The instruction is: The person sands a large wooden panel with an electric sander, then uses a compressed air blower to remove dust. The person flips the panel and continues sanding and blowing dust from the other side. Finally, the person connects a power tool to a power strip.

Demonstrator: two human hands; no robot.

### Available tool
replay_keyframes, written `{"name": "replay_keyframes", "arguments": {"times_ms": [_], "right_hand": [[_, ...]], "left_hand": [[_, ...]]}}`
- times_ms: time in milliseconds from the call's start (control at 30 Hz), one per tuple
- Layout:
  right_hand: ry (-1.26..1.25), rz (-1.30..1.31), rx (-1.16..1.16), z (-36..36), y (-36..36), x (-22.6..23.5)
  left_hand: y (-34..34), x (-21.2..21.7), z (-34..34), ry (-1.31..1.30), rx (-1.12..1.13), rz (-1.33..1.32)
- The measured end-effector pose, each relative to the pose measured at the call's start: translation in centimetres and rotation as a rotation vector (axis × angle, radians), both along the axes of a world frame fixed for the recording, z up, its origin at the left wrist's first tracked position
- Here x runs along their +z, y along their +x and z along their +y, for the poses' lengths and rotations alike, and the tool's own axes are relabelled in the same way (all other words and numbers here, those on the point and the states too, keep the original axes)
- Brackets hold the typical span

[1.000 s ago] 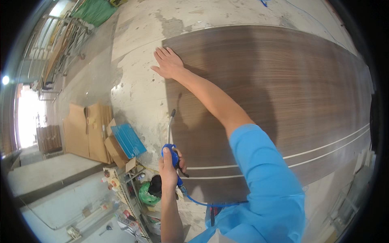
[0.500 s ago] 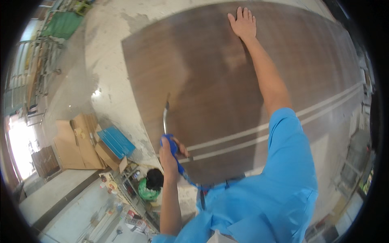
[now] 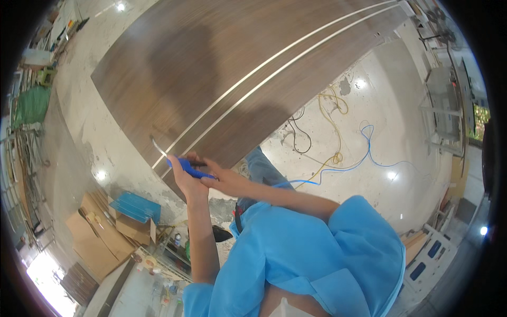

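Note:
My left hand [image 3: 183, 178] is wrapped around a blue air blow gun [image 3: 191, 169] with a thin, bent metal nozzle [image 3: 157, 146]. The nozzle points away to the upper left, over the near left corner of a large brown wood-grain panel [image 3: 232, 58]. My right hand [image 3: 219, 178] is closed at the rear of the gun, against my left hand; its fingers are partly hidden. Two pale parallel strips [image 3: 253, 74] run lengthwise along the panel, close to its near edge.
A blue hose [image 3: 338, 170], a yellow cord [image 3: 338, 132] and a black cable [image 3: 303, 148] lie on the pale floor to the right. Cardboard boxes [image 3: 100, 232] and a blue flat box [image 3: 136, 207] stand at lower left. Metal racks [image 3: 443, 113] line the right side.
My right hand has left the panel's far surface and come back to the blow gun in my left hand. The view has turned, showing more floor at right.

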State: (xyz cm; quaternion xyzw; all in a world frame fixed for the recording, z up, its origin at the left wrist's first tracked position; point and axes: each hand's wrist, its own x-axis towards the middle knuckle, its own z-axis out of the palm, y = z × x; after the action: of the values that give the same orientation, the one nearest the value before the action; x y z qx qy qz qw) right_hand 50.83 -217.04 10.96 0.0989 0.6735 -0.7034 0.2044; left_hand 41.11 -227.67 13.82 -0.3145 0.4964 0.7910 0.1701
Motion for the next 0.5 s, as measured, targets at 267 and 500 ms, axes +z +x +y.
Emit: {"name": "replay_keyframes", "arguments": {"times_ms": [267,500], "right_hand": [[0.424,0.309,-0.28,-2.5,6.9,1.3],[0.33,0.252,-0.271,1.4,8.0,2.4]], "left_hand": [[5.3,-0.1,-2.6,0.199,-0.144,0.106],[6.1,0.0,-0.2,0.214,-0.196,0.024]]}}
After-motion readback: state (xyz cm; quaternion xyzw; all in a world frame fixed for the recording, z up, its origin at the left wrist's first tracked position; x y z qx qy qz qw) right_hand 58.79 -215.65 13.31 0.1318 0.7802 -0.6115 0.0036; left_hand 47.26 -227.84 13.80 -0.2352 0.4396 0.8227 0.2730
